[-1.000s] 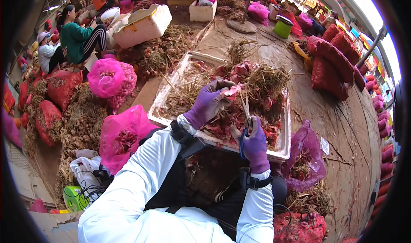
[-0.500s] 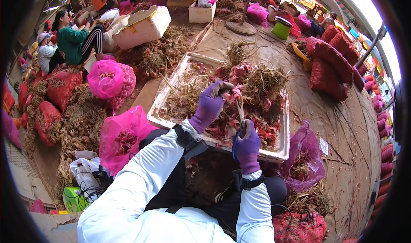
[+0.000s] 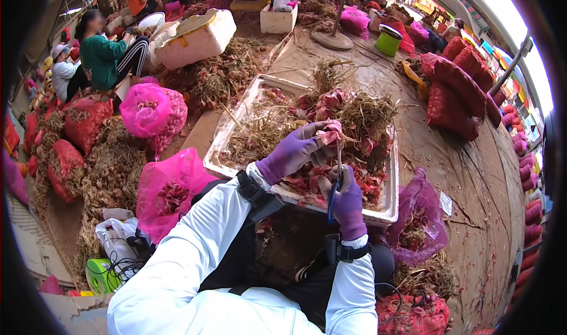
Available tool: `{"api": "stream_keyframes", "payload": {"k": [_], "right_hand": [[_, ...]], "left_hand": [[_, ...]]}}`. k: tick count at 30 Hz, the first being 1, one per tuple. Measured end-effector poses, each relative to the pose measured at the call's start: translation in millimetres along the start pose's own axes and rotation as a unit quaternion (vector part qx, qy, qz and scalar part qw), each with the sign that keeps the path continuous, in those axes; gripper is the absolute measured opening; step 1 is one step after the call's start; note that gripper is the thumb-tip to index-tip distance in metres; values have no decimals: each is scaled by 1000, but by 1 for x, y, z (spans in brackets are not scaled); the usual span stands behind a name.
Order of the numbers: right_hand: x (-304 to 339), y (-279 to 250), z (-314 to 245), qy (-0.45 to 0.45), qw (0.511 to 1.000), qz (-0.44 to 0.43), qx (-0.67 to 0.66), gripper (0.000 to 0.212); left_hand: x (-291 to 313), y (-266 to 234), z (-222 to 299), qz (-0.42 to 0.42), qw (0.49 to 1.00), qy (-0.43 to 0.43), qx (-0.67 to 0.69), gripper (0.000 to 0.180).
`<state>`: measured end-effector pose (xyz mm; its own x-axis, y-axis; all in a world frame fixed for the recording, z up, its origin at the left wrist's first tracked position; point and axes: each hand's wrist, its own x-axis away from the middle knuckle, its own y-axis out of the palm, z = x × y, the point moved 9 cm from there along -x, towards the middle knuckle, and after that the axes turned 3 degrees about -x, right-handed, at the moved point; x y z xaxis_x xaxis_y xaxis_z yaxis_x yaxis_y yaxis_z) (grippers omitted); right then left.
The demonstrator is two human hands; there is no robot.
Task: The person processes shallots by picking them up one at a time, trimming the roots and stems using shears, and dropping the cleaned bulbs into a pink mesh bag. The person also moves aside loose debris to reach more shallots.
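Note:
My left hand [image 3: 294, 153], in a purple glove, pinches a pink shallot [image 3: 331, 134] above a white foam tray [image 3: 230, 135]. My right hand [image 3: 348, 204], gloved the same way, is wrapped round scissors [image 3: 338, 157] with blue handles. Their blades point up and away from me, with the tips at the shallot's underside; whether they touch it cannot be made out. Below both hands the tray holds dried shallot bunches [image 3: 371, 115], straw-like stalks and loose red skins.
Pink mesh bags [image 3: 171, 193] stand on my left, and a purple mesh bag [image 3: 417, 223] on my right. Stuffed red sacks [image 3: 455, 102] lie at the far right. A person in a green top [image 3: 101, 57] sits at the far left near a foam box [image 3: 198, 38].
My left hand has moved slightly right and nearer with the shallot, which now shows more plainly. My right hand has shifted a little right and nearer, the scissors still in it.

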<state>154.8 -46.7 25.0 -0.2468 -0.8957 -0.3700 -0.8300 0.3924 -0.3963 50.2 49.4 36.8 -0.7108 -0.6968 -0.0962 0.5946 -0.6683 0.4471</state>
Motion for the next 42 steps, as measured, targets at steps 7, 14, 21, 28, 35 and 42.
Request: {"api": "stream_keyframes", "payload": {"k": [7,14,21,28,35,42], "right_hand": [[-6,-11,-7,6,993,-72,93,48],[0,-32,39,162,914,103,-357,44],[-7,-23,26,122,928,139,-323,34],[-4,-26,16,68,944,115,-300,25],[6,-18,-25,-33,993,110,-11,23],[2,-11,-2,27,989,55,-136,31]], "left_hand": [[-8,-5,15,3,992,98,-82,31],[2,-18,-7,125,986,77,-79,23],[27,47,-8,113,823,250,-497,37],[11,37,-21,29,960,139,-242,37],[8,19,-54,20,981,-12,-195,33],[18,23,-25,114,937,43,-328,25]]}}
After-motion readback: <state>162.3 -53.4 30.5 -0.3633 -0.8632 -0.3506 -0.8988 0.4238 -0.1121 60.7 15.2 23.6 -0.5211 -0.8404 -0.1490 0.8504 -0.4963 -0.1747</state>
